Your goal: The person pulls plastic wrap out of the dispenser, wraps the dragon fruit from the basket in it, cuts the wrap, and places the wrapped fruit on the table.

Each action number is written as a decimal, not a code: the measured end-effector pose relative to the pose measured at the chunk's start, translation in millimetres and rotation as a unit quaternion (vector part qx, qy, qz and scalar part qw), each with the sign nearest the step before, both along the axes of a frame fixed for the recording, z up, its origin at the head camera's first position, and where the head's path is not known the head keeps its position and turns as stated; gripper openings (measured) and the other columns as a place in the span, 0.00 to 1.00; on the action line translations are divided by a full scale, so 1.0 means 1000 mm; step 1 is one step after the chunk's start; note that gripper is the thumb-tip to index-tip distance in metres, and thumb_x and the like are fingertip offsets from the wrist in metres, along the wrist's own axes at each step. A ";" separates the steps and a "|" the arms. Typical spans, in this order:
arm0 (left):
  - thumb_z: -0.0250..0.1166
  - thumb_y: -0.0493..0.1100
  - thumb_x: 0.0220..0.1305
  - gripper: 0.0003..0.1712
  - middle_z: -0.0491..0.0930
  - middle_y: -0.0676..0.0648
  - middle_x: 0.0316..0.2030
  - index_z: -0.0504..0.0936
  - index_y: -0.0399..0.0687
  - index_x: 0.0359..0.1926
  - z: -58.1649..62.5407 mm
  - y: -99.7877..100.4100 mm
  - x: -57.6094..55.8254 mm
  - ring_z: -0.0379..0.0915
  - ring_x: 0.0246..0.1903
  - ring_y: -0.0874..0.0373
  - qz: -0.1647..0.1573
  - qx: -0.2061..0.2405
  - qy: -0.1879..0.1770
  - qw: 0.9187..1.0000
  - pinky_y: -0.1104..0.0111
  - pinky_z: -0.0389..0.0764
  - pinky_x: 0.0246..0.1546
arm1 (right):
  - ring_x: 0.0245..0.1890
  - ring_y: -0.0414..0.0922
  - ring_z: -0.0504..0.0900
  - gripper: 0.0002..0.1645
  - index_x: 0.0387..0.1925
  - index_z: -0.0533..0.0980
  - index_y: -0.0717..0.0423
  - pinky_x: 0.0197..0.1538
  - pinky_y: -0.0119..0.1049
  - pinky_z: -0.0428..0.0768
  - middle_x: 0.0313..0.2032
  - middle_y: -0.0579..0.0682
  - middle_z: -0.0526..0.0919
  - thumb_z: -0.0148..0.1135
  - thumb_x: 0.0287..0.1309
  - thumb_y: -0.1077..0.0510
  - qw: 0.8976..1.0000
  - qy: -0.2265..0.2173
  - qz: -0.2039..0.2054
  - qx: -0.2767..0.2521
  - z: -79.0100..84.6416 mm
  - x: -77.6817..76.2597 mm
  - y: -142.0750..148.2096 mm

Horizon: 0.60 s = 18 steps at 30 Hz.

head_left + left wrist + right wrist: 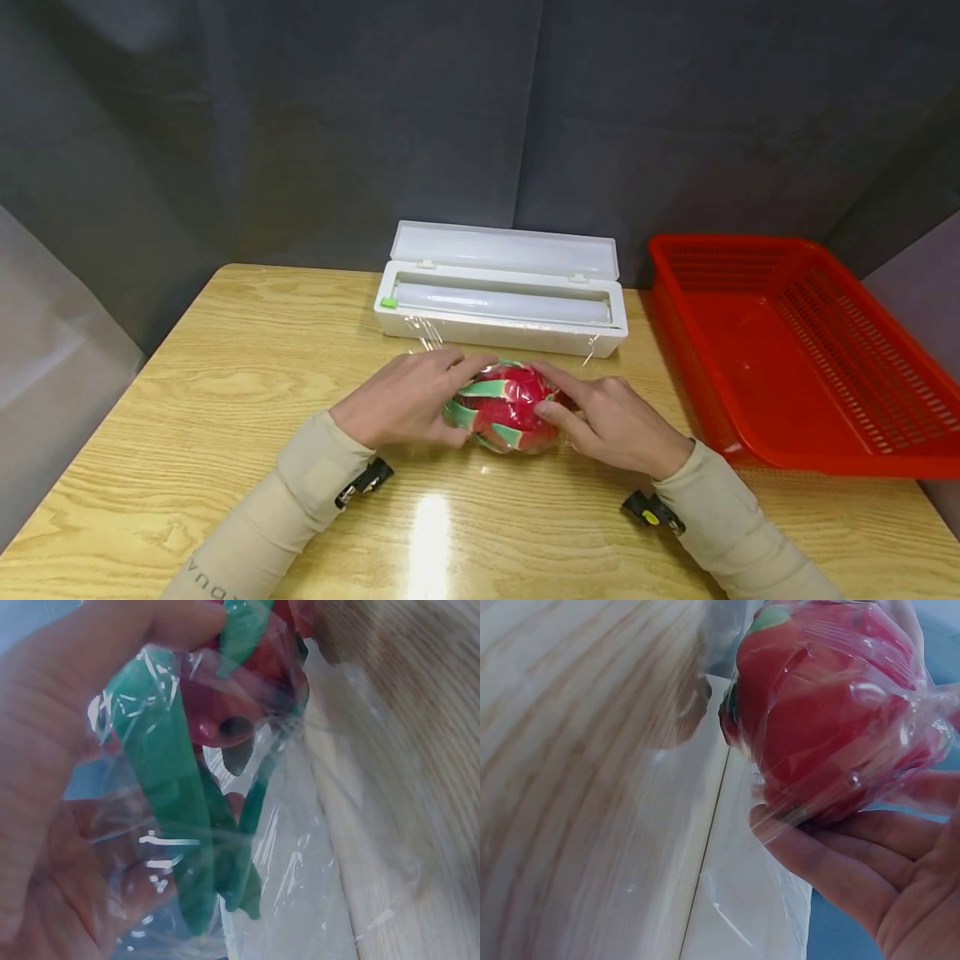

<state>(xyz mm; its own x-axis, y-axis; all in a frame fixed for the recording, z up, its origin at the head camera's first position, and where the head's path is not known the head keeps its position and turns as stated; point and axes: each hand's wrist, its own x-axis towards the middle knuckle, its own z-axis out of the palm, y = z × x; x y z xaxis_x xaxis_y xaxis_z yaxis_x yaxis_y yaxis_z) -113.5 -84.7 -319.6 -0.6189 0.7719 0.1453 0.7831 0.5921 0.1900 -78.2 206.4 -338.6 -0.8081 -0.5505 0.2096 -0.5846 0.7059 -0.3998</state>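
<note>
fruit: red-green | box: white | basket: red | table: yellowish wood-grain

Lower centre, the left hand and right hand hold a film-wrapped dragon fruit above the worktop; open white box at centre, red basket right.

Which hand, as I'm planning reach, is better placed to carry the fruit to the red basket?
Likely the right hand: it touches the dragon fruit at the end nearer the red basket. The left hand, at the opposite end, is farther from the basket.
</note>
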 end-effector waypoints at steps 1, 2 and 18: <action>0.74 0.56 0.51 0.48 0.84 0.51 0.50 0.68 0.57 0.73 0.000 0.000 0.000 0.79 0.40 0.60 0.000 0.000 -0.002 1.000 0.69 0.84 0.39 | 0.14 0.26 0.63 0.36 0.71 0.71 0.55 0.20 0.23 0.69 0.17 0.33 0.72 0.62 0.70 0.41 1.000 0.000 0.000 0.001 0.000 0.000 0.000; 0.74 0.56 0.51 0.47 0.84 0.52 0.48 0.67 0.59 0.73 0.000 0.000 0.000 0.77 0.38 0.61 0.000 0.000 -0.004 1.000 0.70 0.82 0.37 | 0.14 0.26 0.62 0.36 0.71 0.72 0.55 0.19 0.23 0.68 0.17 0.33 0.71 0.62 0.70 0.41 1.000 0.000 0.000 0.002 0.001 0.000 0.000; 0.74 0.56 0.53 0.46 0.83 0.54 0.44 0.69 0.66 0.73 0.004 0.000 0.004 0.72 0.32 0.64 0.001 -0.020 -0.038 0.999 0.74 0.76 0.33 | 0.11 0.26 0.61 0.35 0.70 0.73 0.55 0.17 0.24 0.66 0.15 0.32 0.68 0.59 0.72 0.39 1.000 -0.020 0.002 0.012 0.005 0.002 -0.002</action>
<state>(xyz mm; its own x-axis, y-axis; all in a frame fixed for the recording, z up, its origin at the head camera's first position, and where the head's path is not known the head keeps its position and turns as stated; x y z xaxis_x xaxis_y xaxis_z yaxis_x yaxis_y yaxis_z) -109.6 -84.3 -315.3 -0.6293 0.7743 0.0673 0.7656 0.6026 0.2253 -76.0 204.7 -333.9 -0.8130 -0.5589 0.1632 -0.5716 0.7128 -0.4063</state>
